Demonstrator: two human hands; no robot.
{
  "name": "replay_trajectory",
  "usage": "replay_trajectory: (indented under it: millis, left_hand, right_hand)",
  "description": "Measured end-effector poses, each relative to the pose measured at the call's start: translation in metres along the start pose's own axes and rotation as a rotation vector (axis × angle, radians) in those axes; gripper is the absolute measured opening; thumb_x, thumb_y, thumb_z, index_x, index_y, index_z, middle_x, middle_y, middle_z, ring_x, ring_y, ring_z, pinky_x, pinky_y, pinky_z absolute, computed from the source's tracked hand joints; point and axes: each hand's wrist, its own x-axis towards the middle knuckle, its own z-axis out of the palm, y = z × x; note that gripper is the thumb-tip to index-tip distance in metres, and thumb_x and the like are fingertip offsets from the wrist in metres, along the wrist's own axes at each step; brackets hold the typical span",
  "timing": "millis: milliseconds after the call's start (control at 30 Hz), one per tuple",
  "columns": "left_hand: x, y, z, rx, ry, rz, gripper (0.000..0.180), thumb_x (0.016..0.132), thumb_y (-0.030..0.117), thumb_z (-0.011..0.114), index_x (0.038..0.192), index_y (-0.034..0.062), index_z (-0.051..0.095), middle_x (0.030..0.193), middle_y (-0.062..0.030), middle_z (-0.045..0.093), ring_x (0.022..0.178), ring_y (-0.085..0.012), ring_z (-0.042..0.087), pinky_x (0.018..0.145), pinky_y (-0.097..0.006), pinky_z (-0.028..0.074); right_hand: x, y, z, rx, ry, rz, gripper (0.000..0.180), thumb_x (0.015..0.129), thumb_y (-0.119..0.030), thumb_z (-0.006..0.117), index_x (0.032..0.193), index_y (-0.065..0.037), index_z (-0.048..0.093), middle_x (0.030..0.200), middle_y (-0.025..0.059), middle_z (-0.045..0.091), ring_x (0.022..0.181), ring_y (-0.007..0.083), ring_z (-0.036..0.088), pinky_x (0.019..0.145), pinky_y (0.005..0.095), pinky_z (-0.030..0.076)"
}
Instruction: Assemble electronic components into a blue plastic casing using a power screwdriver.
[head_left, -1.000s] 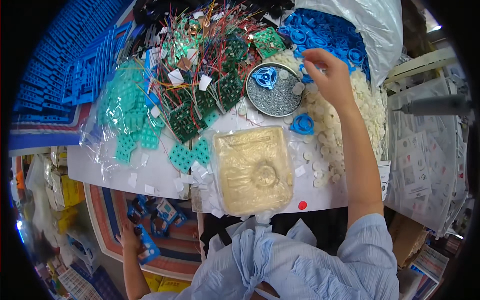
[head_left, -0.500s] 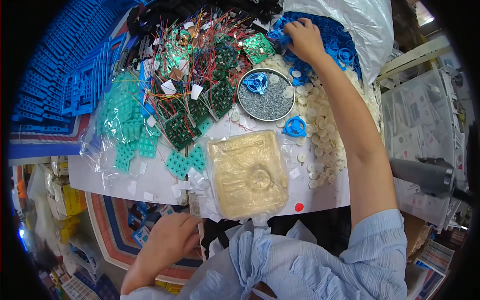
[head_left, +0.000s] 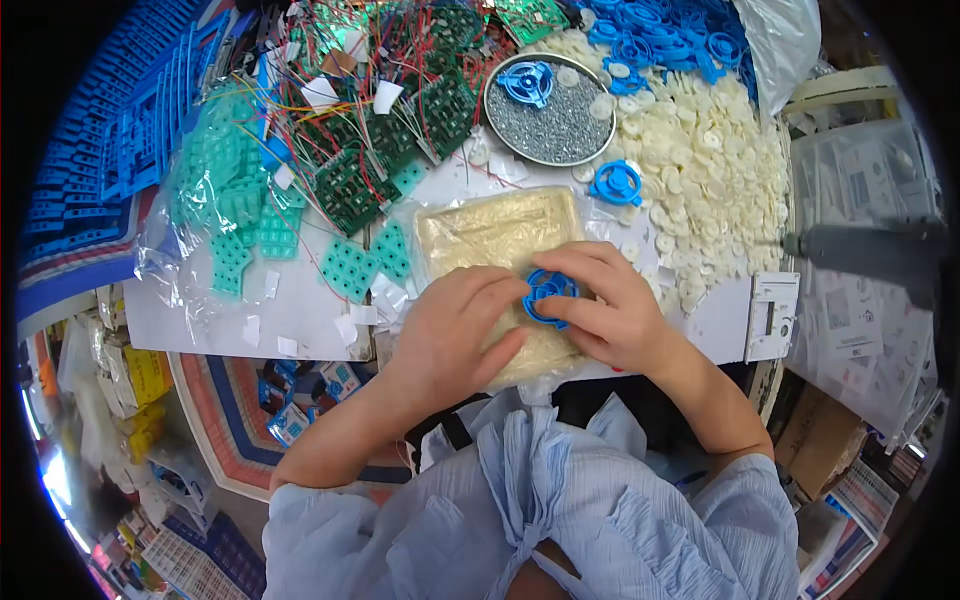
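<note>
Resting between both hands (head_left: 455, 335): blue ring (head_left: 549, 296)

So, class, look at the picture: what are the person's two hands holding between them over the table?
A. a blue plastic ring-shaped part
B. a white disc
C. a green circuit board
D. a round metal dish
A: the left hand and the right hand pinch a blue plastic ring-shaped part above the clear bag of pale pieces.

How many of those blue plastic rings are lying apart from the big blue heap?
3: one blue ring held between the left hand and right hand, one in the round metal dish, one beside the white discs. Others may be buried.
</note>
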Motion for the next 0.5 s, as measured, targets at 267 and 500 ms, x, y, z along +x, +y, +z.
replay_trajectory:
  millis: [267, 500]
  left_hand:
    - [-0.01, -0.008, 0.012, 0.159, -0.025, 0.085, 0.032, 0.078, 0.011, 0.081, 0.106, 0.0056, 0.067, 0.103, -0.0104, 0.067, 0.092, -0.0315, 0.063, 0.081, -0.042, 0.047]
    - [-0.015, -0.005, 0.006, 0.121, 0.038, 0.08, 0.031, 0.076, 0.006, 0.08, 0.104, 0.0062, 0.067, 0.104, -0.0106, 0.066, 0.093, -0.0313, 0.063, 0.083, -0.043, 0.048]
  right_hand:
    - [-0.016, -0.004, 0.003, -0.142, -0.015, -0.013, 0.038, 0.066, -0.004, 0.078, 0.103, -0.006, 0.076, 0.109, 0.0095, 0.067, 0.093, 0.0297, 0.062, 0.078, 0.0369, 0.054]
    - [-0.009, 0.0, 0.014, -0.138, 0.071, -0.121, 0.042, 0.064, -0.007, 0.076, 0.106, -0.004, 0.076, 0.101, 0.0068, 0.066, 0.087, 0.0261, 0.061, 0.072, 0.0349, 0.053]
